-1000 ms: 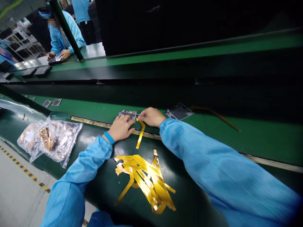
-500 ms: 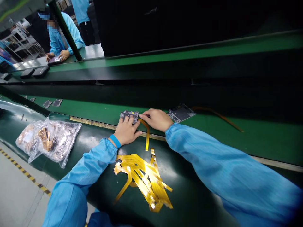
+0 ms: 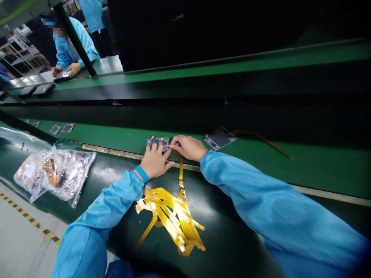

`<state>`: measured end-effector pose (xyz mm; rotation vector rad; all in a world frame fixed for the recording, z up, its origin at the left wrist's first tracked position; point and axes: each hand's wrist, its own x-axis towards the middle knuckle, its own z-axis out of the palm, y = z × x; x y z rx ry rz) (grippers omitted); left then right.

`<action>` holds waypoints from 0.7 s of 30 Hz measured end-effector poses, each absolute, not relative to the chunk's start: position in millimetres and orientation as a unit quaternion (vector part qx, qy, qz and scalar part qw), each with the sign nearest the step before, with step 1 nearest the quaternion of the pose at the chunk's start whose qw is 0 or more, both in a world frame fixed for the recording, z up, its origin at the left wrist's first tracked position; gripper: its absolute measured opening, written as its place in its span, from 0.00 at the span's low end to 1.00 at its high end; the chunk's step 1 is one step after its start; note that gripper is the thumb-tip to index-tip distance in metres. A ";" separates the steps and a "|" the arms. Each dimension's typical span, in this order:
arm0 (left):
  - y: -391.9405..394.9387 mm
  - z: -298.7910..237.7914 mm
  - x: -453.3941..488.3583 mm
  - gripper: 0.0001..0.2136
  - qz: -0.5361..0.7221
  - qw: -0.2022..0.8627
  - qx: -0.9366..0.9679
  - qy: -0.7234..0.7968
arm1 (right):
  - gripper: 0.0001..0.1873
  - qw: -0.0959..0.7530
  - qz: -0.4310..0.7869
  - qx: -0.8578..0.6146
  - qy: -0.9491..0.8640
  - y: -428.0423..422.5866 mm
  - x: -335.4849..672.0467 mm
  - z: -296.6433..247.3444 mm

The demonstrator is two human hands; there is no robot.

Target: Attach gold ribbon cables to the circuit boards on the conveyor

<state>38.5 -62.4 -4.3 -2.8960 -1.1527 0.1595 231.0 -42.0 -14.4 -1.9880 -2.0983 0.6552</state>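
A circuit board (image 3: 158,141) lies on the green belt. My left hand (image 3: 155,160) rests over its near edge, fingers spread on the board and thumb held apart. At the board's right edge, my right hand (image 3: 188,146) pinches one end of a yellow flex cable (image 3: 181,169). Whether that end touches the board's connector is hidden by the fingertips. The cable's free end hangs toward me, over a pile of flex cables (image 3: 174,220) on the dark green bench. Just beyond my right hand lies another circuit board (image 3: 220,138), with a flex cable (image 3: 261,141) stretching right from it.
Clear plastic bags (image 3: 55,173) with parts inside lie on the bench at left. Several more circuit boards (image 3: 68,127) sit farther left on the belt (image 3: 116,137). A green post (image 3: 31,129) slants across there. Across the line, a co-worker (image 3: 72,46) handles a dark flat device (image 3: 62,75).
My right hand has shifted slightly, its fingertips drawn closer together at the board's edge. The pinched cable now hangs straighter, its free end meeting the pile. The whole view has moved a little.
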 end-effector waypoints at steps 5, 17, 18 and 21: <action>-57.5 -6.3 34.0 0.27 0.022 -0.021 -0.937 -0.349 | 0.07 0.082 0.220 -0.663 -0.711 -41.6 240.4 -16.0; -74.0 15.4 -52.3 0.20 -0.018 -0.148 -0.939 -0.311 | 0.12 0.121 0.117 -0.579 -0.798 -65.7 237.0 -18.9; -78.0 16.5 -57.4 0.20 -0.018 -0.147 -0.939 -0.310 | 0.12 0.121 0.097 -0.570 -0.807 -63.7 235.0 -17.8; -88.6 18.1 -67.0 0.21 -0.021 -0.143 -0.938 -0.313 | 0.13 0.143 0.052 -0.576 -0.803 -57.2 231.2 -16.0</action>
